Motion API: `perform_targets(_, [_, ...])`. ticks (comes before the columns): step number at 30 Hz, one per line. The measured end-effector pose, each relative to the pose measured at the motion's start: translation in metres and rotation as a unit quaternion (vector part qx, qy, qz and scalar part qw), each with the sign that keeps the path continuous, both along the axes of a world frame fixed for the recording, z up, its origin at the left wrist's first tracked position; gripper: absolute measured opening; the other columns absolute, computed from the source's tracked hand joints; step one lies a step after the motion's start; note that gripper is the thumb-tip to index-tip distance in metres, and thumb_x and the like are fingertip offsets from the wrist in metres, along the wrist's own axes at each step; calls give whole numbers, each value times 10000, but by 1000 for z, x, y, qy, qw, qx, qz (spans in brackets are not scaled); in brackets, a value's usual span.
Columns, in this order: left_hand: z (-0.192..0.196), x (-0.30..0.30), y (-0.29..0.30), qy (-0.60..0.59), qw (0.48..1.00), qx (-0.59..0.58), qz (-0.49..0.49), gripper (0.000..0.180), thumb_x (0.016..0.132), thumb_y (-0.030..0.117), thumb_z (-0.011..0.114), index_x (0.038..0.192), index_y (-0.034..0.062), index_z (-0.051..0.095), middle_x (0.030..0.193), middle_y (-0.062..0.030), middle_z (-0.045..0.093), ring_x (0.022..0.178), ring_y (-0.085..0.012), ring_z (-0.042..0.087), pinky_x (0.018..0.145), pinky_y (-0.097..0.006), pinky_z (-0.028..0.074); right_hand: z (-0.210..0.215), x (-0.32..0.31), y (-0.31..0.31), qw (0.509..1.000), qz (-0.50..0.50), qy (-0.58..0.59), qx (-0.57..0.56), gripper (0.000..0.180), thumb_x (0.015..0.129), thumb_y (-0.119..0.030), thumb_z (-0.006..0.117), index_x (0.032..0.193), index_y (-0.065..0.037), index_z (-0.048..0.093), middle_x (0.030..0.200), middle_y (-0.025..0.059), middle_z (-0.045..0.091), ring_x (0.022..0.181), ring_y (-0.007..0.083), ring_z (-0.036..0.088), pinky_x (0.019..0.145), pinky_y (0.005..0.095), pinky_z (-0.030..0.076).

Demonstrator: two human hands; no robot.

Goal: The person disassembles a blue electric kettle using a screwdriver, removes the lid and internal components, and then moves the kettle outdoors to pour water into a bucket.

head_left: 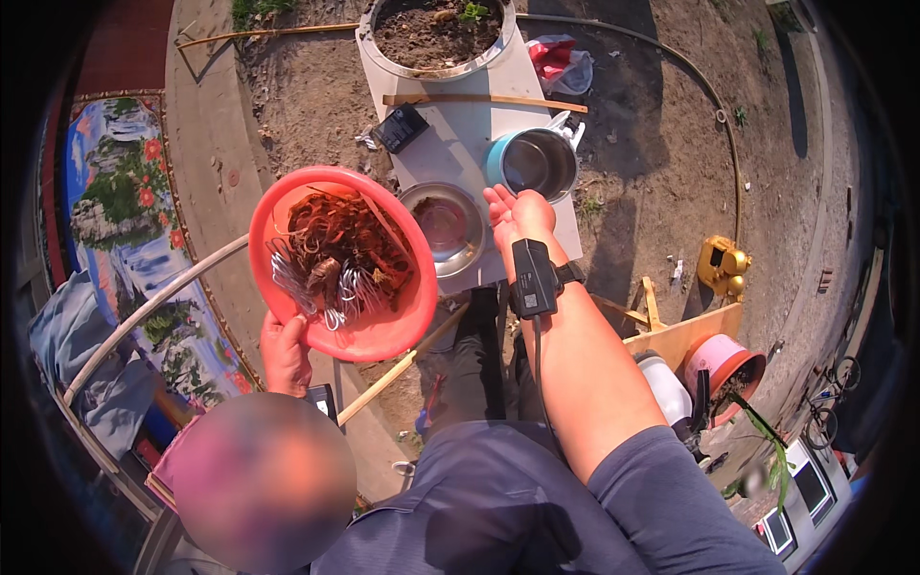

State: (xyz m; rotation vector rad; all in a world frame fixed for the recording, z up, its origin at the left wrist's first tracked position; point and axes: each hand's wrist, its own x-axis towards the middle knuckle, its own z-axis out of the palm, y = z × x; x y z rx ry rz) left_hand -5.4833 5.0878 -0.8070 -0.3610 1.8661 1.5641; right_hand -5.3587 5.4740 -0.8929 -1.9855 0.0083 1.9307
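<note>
My left hand [286, 351] grips the lower rim of a red plastic basin [410, 331], tilted toward me. Tangled rust-brown strands [335, 225] and silver wire-like loops [356, 290] lie inside it. My right hand [520, 216] is palm up with its fingers apart, holding nothing that I can see. Just beyond it stands a turquoise-sided metal pot [541, 165] with white handles. A round metal bowl [460, 264] sits beside the basin's right edge, partly covered by it. A black device is strapped to my right wrist.
A pale board [446, 144] carries the pot, bowl, a black box [401, 127], a wooden strip [479, 99] and a soil-filled planter [372, 59]. At left are a patterned rug [125, 182] and a curved pipe [153, 297]. A blurred round shape [254, 484] covers the lower left. Buckets [714, 359] stand at right.
</note>
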Motion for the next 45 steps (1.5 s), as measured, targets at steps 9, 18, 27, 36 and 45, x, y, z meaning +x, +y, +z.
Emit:
perform_targets(9, [0,3,-6,1,1000,-17,3,330,960,-51,580,1281,5,634,1152,-94,733,968,-203,722,883,-344,598,0,7,-2,998,8,59,4,329,1059,-70,350,1352,66,417,1283,247,648,947,339,751,580,320,602])
perform_targets(18, [-5,8,-14,-1,1000,-15,-4,318,952,-56,585,1260,4,638,1138,-80,723,958,-190,714,870,-334,594,-10,8,-3,996,7,90,-12,299,1114,-152,386,1316,62,441,1245,239,666,943,333,753,585,317,616])
perform_targets(27, [-1,18,-19,0,1000,-23,9,329,942,-54,592,1262,4,634,1128,-78,722,940,-188,714,856,-337,599,4,80,-25,974,210,78,19,339,1086,-315,622,1262,-41,527,1096,128,687,811,228,737,587,289,594])
perform_targets(36, [-9,28,-46,-8,998,-58,20,322,944,-60,597,1256,17,617,1164,-81,709,990,-197,702,915,-354,587,-81,128,-77,767,617,-62,167,652,962,-324,739,1476,7,514,974,142,761,841,253,754,715,372,584])
perform_targets(45, [-15,37,-70,-25,995,-96,29,320,952,-60,601,1261,23,608,1145,-59,690,984,-176,678,918,-333,562,-52,151,-22,765,560,-44,316,300,986,-216,736,1184,7,707,926,45,739,704,106,685,634,264,545])
